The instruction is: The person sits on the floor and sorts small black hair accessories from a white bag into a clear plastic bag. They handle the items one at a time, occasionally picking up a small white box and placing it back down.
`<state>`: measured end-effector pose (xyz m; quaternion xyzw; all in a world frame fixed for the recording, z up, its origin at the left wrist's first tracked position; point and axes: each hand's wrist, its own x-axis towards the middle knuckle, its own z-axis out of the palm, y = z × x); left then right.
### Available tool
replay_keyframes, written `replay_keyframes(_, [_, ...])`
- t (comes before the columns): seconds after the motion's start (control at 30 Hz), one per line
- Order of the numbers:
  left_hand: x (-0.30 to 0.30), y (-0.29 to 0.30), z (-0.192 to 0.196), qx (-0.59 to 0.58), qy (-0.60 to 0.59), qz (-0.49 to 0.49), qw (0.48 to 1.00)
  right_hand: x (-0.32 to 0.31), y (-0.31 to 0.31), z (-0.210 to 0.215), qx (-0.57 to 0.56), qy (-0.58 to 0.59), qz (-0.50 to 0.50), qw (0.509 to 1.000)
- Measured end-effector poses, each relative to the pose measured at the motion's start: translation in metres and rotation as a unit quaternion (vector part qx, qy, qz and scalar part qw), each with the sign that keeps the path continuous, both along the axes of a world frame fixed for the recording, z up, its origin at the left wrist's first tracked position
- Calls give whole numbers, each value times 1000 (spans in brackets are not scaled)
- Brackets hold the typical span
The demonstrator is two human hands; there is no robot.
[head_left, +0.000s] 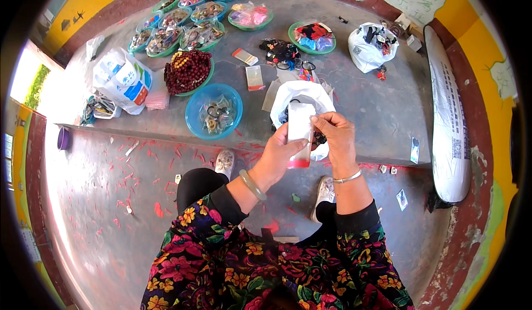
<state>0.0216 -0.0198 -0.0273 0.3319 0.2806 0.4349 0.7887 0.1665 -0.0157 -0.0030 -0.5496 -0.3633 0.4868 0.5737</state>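
Observation:
A slim white packet with a red end is upright in front of me, over an open white plastic bag. My left hand is closed round its left side, thumb across the front. At its upper right edge, the thumb and fingers of my right hand are pinched together. Dark small items show inside the bag, partly hidden by the packet and my hands. Just beyond the bag lie a white-and-red flat box, a similar orange-and-white one and a heap of black patterned fabric hair ties.
A blue basin of small bagged items stands left of the bag. Behind it are dark red beads and several filled basins. Another stuffed white bag sits at the far right, near a long silver-wrapped object. The raised platform's edge crosses before my feet.

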Motion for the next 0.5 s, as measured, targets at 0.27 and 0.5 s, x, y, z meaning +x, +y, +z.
replay_keyframes(0.27, [-4,2,-2,-77,-79,10,994,-8,-5,8,316,-584,-80,743])
replay_keyframes(0.5, [-5,5,-1,-75,-69,4,995,-12,-6,1,137,-234,-17,963])
